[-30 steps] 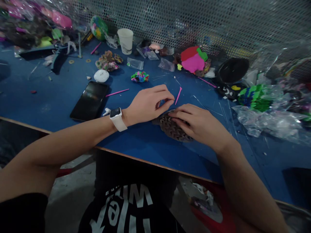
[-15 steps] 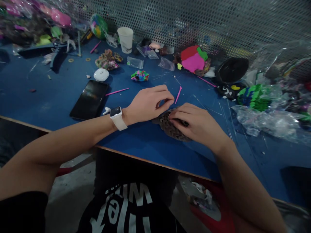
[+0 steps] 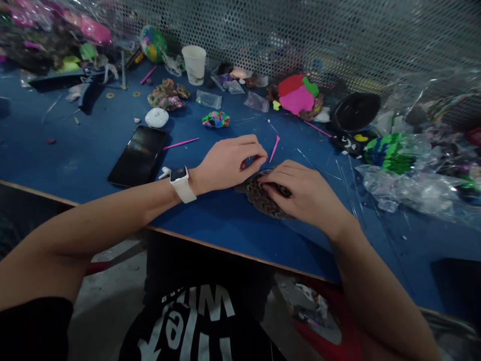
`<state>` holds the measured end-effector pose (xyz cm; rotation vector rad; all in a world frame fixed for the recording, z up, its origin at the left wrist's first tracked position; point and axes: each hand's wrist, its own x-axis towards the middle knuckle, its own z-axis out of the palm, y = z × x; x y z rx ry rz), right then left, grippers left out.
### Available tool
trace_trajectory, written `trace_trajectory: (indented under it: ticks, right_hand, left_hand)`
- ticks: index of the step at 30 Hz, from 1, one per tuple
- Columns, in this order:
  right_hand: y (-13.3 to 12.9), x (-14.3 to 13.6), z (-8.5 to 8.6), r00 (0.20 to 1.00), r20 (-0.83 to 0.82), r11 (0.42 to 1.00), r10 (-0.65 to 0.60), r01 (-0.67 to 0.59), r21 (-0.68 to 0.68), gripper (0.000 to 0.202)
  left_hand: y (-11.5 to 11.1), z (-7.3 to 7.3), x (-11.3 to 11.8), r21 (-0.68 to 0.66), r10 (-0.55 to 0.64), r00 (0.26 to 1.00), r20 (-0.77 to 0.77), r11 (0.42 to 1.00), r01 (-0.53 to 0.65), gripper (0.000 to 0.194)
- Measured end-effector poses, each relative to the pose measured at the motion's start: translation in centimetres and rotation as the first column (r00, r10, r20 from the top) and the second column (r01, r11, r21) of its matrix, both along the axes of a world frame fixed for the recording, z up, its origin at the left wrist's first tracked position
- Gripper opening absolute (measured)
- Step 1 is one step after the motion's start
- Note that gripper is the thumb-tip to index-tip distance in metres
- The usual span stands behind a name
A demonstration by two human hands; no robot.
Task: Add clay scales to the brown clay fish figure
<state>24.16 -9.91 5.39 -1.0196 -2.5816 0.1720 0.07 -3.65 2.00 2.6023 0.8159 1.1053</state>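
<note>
A dark brown-grey piece with a braided-looking surface (image 3: 263, 200) lies on the blue table close to its front edge. My right hand (image 3: 296, 193) rests over its right part, with thumb and fingers pinched at its top; what they pinch is too small to make out. Just above its left end is my left hand (image 3: 235, 160), thumb and forefinger tips pressed together in a ring; anything between them is hidden. A white watch (image 3: 179, 174) is on the left wrist. Behind the hands lies a pink tool (image 3: 274, 148).
A phone (image 3: 139, 155), a white case (image 3: 157, 118) and another pink stick (image 3: 182, 144) lie left. Farther back are a paper cup (image 3: 194, 65), a multicoloured lump (image 3: 216, 119) and a pink-and-red clay piece (image 3: 296, 95). Clear plastic wrap (image 3: 398, 185) covers the right side.
The view has shifted very slightly. My right hand has moved a touch to the left over the braided piece; my left hand holds nearly the same pose.
</note>
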Motion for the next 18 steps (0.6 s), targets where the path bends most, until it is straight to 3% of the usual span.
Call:
trace_trajectory:
  ticks: [7, 12, 18]
  right_hand:
    - [0.2, 0.0, -0.1, 0.999, -0.037, 0.998, -0.003, 0.001, -0.060, 0.024]
    - [0.3, 0.1, 0.2, 0.998, -0.068, 0.996, -0.019, 0.013, -0.085, 0.021]
    - [1.6, 2.9, 0.7, 0.969, -0.065, 0.970, -0.238, 0.233, -0.069, 0.022]
  left_hand:
    - [0.0, 0.0, 0.0, -0.024, -0.003, 1.000, -0.010, 1.000, 0.003, 0.027]
    - [0.7, 0.0, -0.6, -0.081, -0.023, 0.985, -0.172, 0.997, 0.010, 0.024]
    - [1.3, -0.3, -1.0, -0.185, -0.174, 0.924, -0.340, 0.976, 0.116, 0.037]
